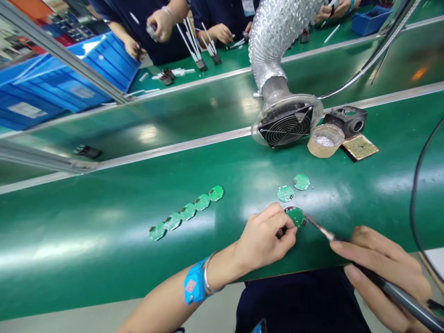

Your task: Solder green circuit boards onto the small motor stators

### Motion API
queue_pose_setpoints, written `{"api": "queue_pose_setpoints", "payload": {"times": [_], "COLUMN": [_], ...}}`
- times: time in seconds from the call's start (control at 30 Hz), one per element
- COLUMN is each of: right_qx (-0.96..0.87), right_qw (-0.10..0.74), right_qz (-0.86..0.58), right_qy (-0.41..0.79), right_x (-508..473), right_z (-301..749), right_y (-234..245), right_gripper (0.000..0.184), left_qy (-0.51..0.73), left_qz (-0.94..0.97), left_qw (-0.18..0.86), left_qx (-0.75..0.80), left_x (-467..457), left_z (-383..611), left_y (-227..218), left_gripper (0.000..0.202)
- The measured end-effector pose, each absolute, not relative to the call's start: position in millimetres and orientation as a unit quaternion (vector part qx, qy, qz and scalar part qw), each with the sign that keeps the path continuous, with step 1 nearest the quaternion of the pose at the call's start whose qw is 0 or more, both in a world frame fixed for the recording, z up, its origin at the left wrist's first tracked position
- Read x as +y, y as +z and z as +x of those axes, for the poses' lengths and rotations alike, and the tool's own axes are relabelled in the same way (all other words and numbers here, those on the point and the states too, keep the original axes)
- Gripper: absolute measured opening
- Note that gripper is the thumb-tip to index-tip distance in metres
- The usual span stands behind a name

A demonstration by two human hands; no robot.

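Between the closed fingers of my left hand [268, 233] is the edge of a round green circuit board [296, 216], close above the green bench. My right hand [388, 263] grips a soldering iron [326, 232] like a pen, and its tip meets or nearly meets the right edge of that board. Just beyond lie two loose round boards, a nearer circuit board [285, 194] and a farther circuit board [301, 182]. To the left, several similar boards [188, 211] form a slanting row. A blue wrist strap [196, 284] circles my left wrist.
A fume extractor [287, 125] on a silver duct [267, 41] hangs over the bench's back edge. Beside it are a round pot [325, 140], a black holder [347, 121] and a sponge tray [360, 147]. A cable [414, 194] loops at right. Co-workers' hands [161, 24] work opposite, near blue bins [86, 69].
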State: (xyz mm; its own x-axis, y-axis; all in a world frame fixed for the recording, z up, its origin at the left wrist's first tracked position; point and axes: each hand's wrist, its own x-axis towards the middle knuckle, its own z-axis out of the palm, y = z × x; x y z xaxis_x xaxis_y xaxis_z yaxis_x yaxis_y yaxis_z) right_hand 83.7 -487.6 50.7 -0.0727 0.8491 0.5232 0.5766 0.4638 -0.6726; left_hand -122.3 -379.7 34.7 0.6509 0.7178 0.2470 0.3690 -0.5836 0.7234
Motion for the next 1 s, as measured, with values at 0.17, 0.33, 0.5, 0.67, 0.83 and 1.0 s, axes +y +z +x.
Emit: {"api": "queue_pose_setpoints", "payload": {"times": [0.17,0.33,0.5,0.67,0.83,1.0], "right_qx": [-0.713,-0.717,-0.716,-0.728,-0.757,-0.742], "right_qw": [0.479,0.481,0.482,0.481,0.476,0.499], "right_qz": [-0.489,-0.478,-0.479,-0.466,-0.428,-0.433], "right_qy": [0.152,0.162,0.162,0.148,0.129,0.111], "right_x": [-489,-486,-487,-490,-490,-489], "right_z": [79,78,79,81,84,87], "right_y": [53,47,43,35,27,30], "right_gripper": [0.030,0.028,0.029,0.032,0.037,0.036], "left_qy": [0.285,0.288,0.291,0.299,0.294,0.290], "left_qz": [0.851,0.859,0.865,0.870,0.877,0.883], "left_qw": [0.313,0.296,0.270,0.245,0.224,0.209], "left_qx": [0.310,0.304,0.306,0.304,0.306,0.304], "left_x": [-380,-381,-382,-384,-384,-385], "left_z": [-123,-123,-122,-121,-120,-121], "left_y": [32,30,29,29,30,29], "left_gripper": [0.006,0.006,0.008,0.010,0.012,0.013]}}
